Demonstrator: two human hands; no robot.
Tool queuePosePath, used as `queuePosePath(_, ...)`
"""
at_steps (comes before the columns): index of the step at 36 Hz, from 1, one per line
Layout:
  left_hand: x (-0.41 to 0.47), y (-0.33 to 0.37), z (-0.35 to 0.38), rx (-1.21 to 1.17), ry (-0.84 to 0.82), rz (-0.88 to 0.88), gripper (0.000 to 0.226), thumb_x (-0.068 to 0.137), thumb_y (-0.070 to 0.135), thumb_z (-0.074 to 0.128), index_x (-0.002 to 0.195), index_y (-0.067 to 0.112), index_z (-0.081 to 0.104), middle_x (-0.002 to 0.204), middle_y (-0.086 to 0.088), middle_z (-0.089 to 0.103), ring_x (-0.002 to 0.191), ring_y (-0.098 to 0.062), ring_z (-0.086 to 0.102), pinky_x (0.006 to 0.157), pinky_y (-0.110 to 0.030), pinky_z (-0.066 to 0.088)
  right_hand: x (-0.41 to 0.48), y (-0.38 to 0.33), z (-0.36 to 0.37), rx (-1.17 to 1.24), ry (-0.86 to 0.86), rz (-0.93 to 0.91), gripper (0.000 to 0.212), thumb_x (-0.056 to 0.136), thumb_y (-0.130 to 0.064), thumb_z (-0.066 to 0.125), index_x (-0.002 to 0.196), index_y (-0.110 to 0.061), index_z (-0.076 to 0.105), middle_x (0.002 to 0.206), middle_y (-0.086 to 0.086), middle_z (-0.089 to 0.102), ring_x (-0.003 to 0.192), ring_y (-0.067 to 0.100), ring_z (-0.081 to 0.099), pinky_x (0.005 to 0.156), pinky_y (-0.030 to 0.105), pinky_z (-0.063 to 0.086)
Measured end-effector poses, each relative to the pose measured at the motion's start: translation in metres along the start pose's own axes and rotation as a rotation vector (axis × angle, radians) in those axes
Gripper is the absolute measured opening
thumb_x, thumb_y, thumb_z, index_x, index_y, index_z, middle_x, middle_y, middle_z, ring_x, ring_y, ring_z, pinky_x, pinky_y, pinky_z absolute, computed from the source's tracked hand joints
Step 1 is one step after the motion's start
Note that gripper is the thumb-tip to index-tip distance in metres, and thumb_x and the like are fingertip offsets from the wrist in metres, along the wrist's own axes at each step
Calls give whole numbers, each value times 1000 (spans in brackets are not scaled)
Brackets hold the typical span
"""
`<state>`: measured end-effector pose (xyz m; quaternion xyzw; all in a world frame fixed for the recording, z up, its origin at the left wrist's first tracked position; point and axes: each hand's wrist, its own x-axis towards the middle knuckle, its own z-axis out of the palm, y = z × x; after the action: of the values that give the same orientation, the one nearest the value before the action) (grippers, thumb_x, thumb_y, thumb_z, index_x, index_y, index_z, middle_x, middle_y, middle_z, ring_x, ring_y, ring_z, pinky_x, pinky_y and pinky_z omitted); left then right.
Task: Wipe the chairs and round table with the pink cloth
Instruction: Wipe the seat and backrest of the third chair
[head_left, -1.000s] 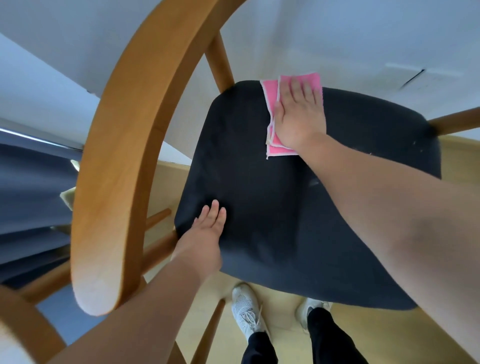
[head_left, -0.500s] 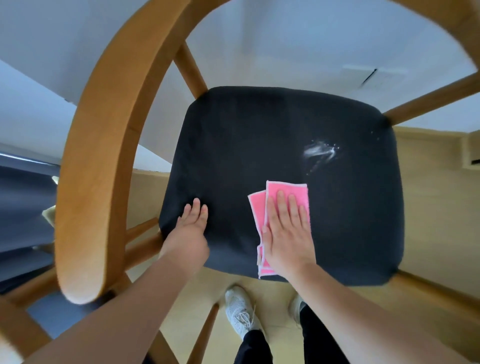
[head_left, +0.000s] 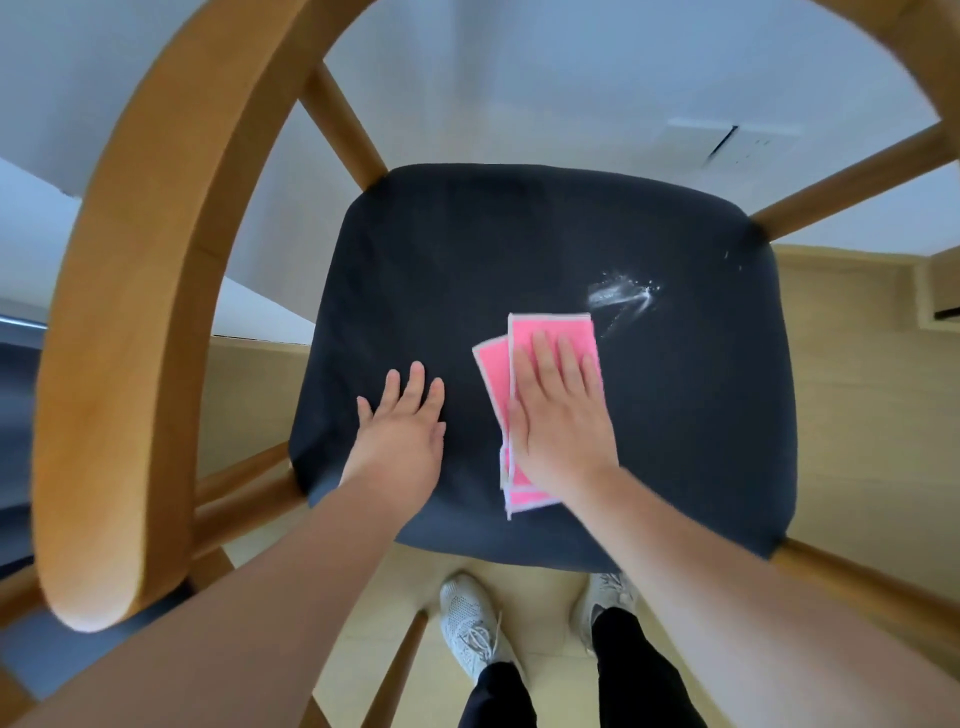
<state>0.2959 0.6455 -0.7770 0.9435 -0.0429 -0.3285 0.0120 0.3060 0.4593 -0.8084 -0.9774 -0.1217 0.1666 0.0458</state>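
Pale wood flooring (head_left: 857, 415) and a white wall (head_left: 519, 78) framed a wooden chair (head_left: 130, 312) seen from directly above, its curved top rail sweeping round the left and upper edges of the view. On the chair's dark seat cushion (head_left: 519, 234), a folded pink cloth (head_left: 550, 332) with a white edge lay slightly right of centre, towards the near edge. The person's right hand (head_left: 558, 415) lay flat on top of the cloth, fingers straight and close together, pressing it against the fabric without curling round it. The left hand (head_left: 402, 426) rested palm down on the bare cushion just beside the cloth, on its left, with fingers extended and slightly spread, holding nothing. A whitish smear (head_left: 621, 296) marked the cushion just beyond the cloth's far right corner, with a few pale specks scattered farther right. Below the seat's near edge, two light grey sneakers (head_left: 470, 623) stood on the floor beneath dark trouser legs.
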Motion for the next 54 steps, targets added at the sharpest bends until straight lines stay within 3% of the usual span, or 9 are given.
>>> queuePosePath(12, 4, 0, 9, 31, -18, 8, 65, 99, 51, 20, 151, 18, 0, 159, -5, -11, 145, -30, -8, 114, -53, 5, 173, 50, -63, -103, 47, -59, 68, 95, -44, -1, 156, -14, 2, 163, 10, 8, 150, 28, 3, 121, 44, -5)
queuePosePath(17, 4, 0, 10, 65, -36, 5, 66, 98, 52, 17, 151, 18, -2, 158, -6, -13, 145, -30, -9, 114, -53, 5, 192, 76, -73, -58, 53, 39, 65, 97, -42, 4, 156, -13, 8, 163, 11, 11, 150, 27, 6, 122, 42, -2)
queuePosePath(30, 6, 2, 9, 72, -44, -2, 66, 98, 52, 19, 151, 16, 0, 159, -7, -11, 145, -31, -8, 113, -54, 7, 100, 76, -41, 17, 119, 149, 70, 96, -43, 0, 154, -5, 3, 162, 17, 5, 150, 30, 0, 121, 40, -6)
queuePosePath(35, 6, 3, 7, 72, -38, -5, 66, 99, 51, 20, 151, 16, 2, 159, -7, -10, 145, -31, -7, 113, -54, 8, 28, 58, -16, 0, 43, 192, 69, 99, -42, 17, 153, -3, -3, 162, 18, 2, 150, 32, -2, 121, 42, -6)
queuePosePath(38, 5, 4, 4, 63, -45, -9, 66, 99, 51, 21, 151, 16, 3, 159, -7, -9, 145, -31, -6, 113, -54, 9, -29, 44, 1, -9, -10, 181, 69, 97, -41, 8, 151, -4, -13, 162, 19, -1, 150, 32, -5, 121, 44, -7)
queuePosePath(43, 4, 9, -2, 56, -57, -32, 65, 100, 49, 23, 151, 15, 1, 159, -7, -10, 145, -31, -7, 114, -54, 9, -81, 30, 14, 26, -30, 186, 65, 97, -37, 11, 151, -3, 0, 161, 19, 8, 149, 33, 4, 120, 45, 1)
queuePosePath(48, -4, 27, -5, 55, 52, -42, 65, 101, 35, 30, 149, 17, -9, 157, -11, -13, 144, -34, -8, 113, -55, 9, -78, 31, 19, 27, -58, 191, 64, 94, -40, -5, 147, -8, -21, 161, 13, -12, 148, 27, -19, 119, 42, -15)
queuePosePath(51, -3, 45, -3, 99, 119, 89, 68, 97, 25, 36, 150, 22, -7, 158, -2, -15, 144, -27, -11, 113, -55, 5, -78, 32, 20, 54, -65, 191, 65, 93, -41, -7, 148, -9, -19, 161, 12, -14, 146, 25, -24, 120, 42, -12)
queuePosePath(54, 6, 58, -3, 64, 42, 89, 73, 93, 13, 39, 150, 23, -5, 158, 1, -15, 145, -25, -11, 113, -55, 8, -78, 34, 20, 69, -62, 183, 66, 94, -40, -6, 152, -9, -11, 162, 11, -12, 145, 24, -25, 120, 43, -11)
